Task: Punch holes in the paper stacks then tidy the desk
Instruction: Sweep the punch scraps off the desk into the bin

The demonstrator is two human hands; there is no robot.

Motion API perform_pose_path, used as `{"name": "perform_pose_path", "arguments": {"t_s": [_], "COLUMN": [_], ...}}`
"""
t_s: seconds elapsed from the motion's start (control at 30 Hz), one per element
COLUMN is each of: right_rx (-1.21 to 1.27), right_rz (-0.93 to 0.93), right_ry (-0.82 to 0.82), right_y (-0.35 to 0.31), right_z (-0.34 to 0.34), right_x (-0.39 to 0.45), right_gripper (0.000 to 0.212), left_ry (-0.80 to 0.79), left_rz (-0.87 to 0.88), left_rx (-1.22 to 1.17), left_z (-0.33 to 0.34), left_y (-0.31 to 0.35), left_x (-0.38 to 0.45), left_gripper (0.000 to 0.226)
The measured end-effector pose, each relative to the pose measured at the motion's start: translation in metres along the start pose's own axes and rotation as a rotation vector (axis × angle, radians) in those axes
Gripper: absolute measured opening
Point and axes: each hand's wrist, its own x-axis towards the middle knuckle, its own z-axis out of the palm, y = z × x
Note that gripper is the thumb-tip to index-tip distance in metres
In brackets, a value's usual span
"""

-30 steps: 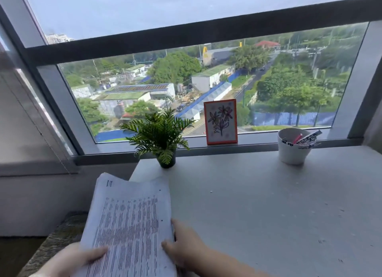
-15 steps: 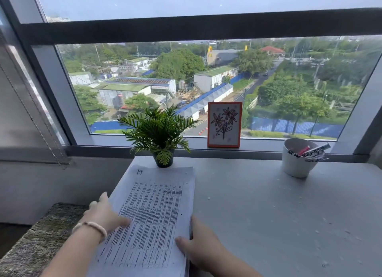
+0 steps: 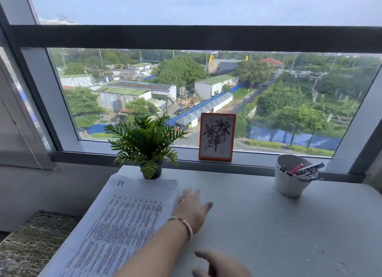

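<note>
Paper stack lies flat at the surface left edge, by the plant | left hand fingers spread against its right edge | right hand loose, empty | square edges gently; avoid fanning sheets.

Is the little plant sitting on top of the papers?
No, the potted plant stands on the desk just behind the far edge of the paper stack, not on it.

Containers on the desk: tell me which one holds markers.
The white cup at the right, near the window sill; marker ends stick out over its rim. The other container, the small dark pot behind the paper stack, holds a green fern-like plant.
</note>
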Motion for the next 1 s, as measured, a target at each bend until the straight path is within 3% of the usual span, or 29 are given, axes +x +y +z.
{"name": "perform_pose_path", "arguments": {"t_s": [0.03,0.07,0.17,0.2,0.23,0.27,0.33,0.37,0.43,0.6,0.7,0.8,0.9,1.0], "right_rx": [0.014,-0.066,-0.073,-0.018,0.005,-0.079,-0.063,-0.038,-0.057,-0.276,-0.328,-0.331,-0.315,-0.192], "right_rz": [-0.007,-0.014,0.163,0.209,0.219,0.273,0.452,0.574,0.713,0.828,0.737,0.576,0.365,0.177], "right_ry": [-0.044,0.022,0.267,0.331,0.431,0.559,0.402,0.259,0.168,-0.056,-0.128,-0.223,-0.256,-0.296], "right_y": [0.011,0.030,0.091,0.105,0.122,0.142,0.182,0.203,0.241,0.270,0.255,0.236,0.217,0.209], "right_z": [-0.014,-0.023,-0.080,-0.098,-0.114,-0.125,-0.135,-0.141,-0.148,-0.138,-0.127,-0.116,-0.113,-0.119], "right_x": [-0.008,-0.023,-0.044,-0.057,-0.066,-0.069,-0.064,-0.057,-0.039,-0.003,0.003,-0.004,-0.018,-0.035], "right_gripper": [0.036,0.037,0.046,0.033,0.034,0.044,0.062,0.060,0.059,0.069,0.071,0.085,0.119,0.110], "left_ry": [0.015,0.026,0.045,0.046,0.035,0.019,-0.030,-0.051,-0.091,-0.207,-0.300,-0.167,0.009,-0.062], "left_rz": [-0.043,-0.074,-0.098,-0.082,-0.048,0.005,0.141,0.210,0.346,0.654,0.737,0.645,0.525,0.448], "left_rx": [0.036,0.084,0.224,0.251,0.276,0.285,0.317,0.335,0.364,0.337,0.050,-0.203,-0.115,0.153], "left_z": [0.003,0.006,0.013,0.015,0.018,0.021,0.031,0.037,0.048,0.070,0.073,0.069,0.069,0.073], "left_y": [-0.001,0.000,0.006,0.013,0.021,0.030,0.047,0.055,0.067,0.099,0.116,0.128,0.141,0.159], "left_x": [0.011,0.023,0.049,0.055,0.059,0.061,0.059,0.055,0.044,0.010,-0.005,0.011,0.059,0.095], "left_gripper": [0.072,0.074,0.080,0.083,0.088,0.099,0.124,0.126,0.122,0.124,0.112,0.108,0.125,0.145]}}
